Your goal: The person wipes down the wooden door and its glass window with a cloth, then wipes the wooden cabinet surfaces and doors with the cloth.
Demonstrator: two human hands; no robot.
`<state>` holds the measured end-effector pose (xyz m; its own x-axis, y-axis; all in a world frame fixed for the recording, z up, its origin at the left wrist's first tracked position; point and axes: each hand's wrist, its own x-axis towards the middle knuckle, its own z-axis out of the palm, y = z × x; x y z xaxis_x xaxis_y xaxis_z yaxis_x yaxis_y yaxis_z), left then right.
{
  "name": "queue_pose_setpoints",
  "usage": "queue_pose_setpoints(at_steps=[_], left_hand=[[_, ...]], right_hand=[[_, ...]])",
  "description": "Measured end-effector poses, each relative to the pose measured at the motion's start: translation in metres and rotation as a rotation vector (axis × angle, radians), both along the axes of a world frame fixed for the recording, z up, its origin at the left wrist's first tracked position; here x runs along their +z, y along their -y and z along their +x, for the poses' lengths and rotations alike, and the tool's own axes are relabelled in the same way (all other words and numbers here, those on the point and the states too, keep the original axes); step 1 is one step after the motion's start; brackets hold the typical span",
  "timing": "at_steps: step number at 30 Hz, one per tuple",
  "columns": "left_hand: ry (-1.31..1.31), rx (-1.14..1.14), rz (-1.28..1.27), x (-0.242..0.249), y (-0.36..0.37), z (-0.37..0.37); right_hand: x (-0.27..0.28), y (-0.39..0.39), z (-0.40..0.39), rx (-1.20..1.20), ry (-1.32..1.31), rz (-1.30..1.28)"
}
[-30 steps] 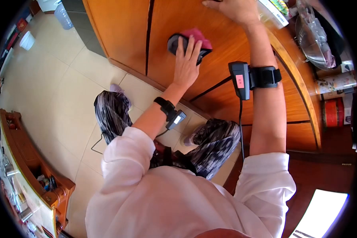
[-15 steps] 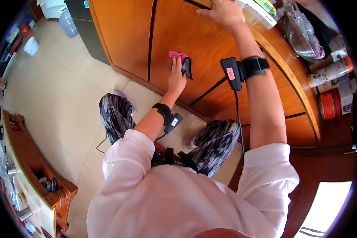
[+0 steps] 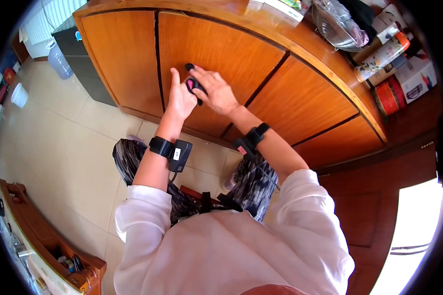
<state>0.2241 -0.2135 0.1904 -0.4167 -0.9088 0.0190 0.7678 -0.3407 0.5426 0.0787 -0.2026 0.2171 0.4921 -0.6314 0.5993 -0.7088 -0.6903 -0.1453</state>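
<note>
A pink and black cloth [image 3: 194, 84] is bunched up between my two hands, in front of the wooden cabinet door [image 3: 206, 42]. My left hand [image 3: 181, 101] grips it from the left, with one finger sticking up. From the other side, my right hand [image 3: 220, 94] closes on the same cloth, and a dark end of it pokes out by the fingertips. Much of the cloth is hidden by the fingers.
Along the cabinet top [image 3: 231, 11] lie a white box [image 3: 280, 11], a wire basket [image 3: 337, 29], a floral spray can [image 3: 383, 56] and a red tin [image 3: 390, 96]. A water bottle [image 3: 59, 61] and white bucket [image 3: 19, 95] stand on the tiled floor. A wooden table [image 3: 49, 228] is at lower left.
My right hand has come down from the cabinet's top edge to the cloth. My left hand has drawn the cloth leftward from the door surface, and the cloth is now bunched between both hands.
</note>
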Motion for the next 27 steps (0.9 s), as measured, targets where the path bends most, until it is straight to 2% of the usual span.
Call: queue_pose_setpoints(at_steps=[1,2,5,6,7,9,10,11,13,17,21,22,23,24,25,27], left_hand=[[0.006,-0.056,-0.025,0.002,-0.003,-0.001],[0.024,-0.167,-0.036,0.003,-0.005,-0.003],[0.028,-0.165,-0.139,0.034,-0.021,-0.020],[-0.048,-0.180,-0.215,0.040,-0.021,-0.024],[-0.056,-0.176,-0.183,0.036,-0.014,-0.026],[0.155,-0.044,-0.312,0.045,-0.018,-0.019],[0.266,0.064,-0.320,0.042,-0.015,-0.013],[0.425,0.212,-0.294,0.040,-0.014,-0.007],[0.601,0.428,-0.316,0.023,-0.003,0.008],[0.745,0.455,-0.375,0.017,-0.005,0.047],[0.947,0.462,-0.428,-0.009,-0.022,0.099],[0.949,0.458,-0.419,-0.020,-0.029,0.114],[1.237,0.503,-0.527,-0.031,-0.037,0.130],[1.526,0.538,-0.635,-0.042,-0.047,0.145],[1.528,0.530,-0.623,-0.052,-0.060,0.161],[1.950,0.575,-0.862,-0.070,-0.083,0.188]], right_hand=[[0.006,-0.005,-0.003,-0.015,0.059,0.086],[0.011,-0.003,-0.007,-0.052,0.042,0.014],[0.049,-0.006,-0.028,0.036,0.006,-0.247],[0.069,-0.008,-0.036,0.007,-0.050,-0.353],[0.085,-0.010,-0.044,-0.021,-0.105,-0.454],[0.109,-0.010,-0.057,-0.028,-0.117,-0.688],[0.109,-0.015,-0.065,-0.062,-0.231,-0.615],[0.106,-0.013,-0.070,-0.054,-0.229,-0.615],[0.084,-0.002,-0.082,-0.130,-0.625,-0.552],[0.010,0.012,-0.097,-0.063,-0.809,-0.327],[-0.049,0.005,-0.099,-0.031,-0.983,-0.289],[-0.063,0.001,-0.099,0.011,-1.103,-0.265],[-0.078,-0.002,-0.101,0.057,-1.222,-0.242],[-0.100,-0.002,-0.107,0.087,-1.227,-0.213],[-0.111,-0.002,-0.111,0.097,-1.227,-0.202],[-0.124,0.002,-0.118,0.133,-1.169,-0.224]])
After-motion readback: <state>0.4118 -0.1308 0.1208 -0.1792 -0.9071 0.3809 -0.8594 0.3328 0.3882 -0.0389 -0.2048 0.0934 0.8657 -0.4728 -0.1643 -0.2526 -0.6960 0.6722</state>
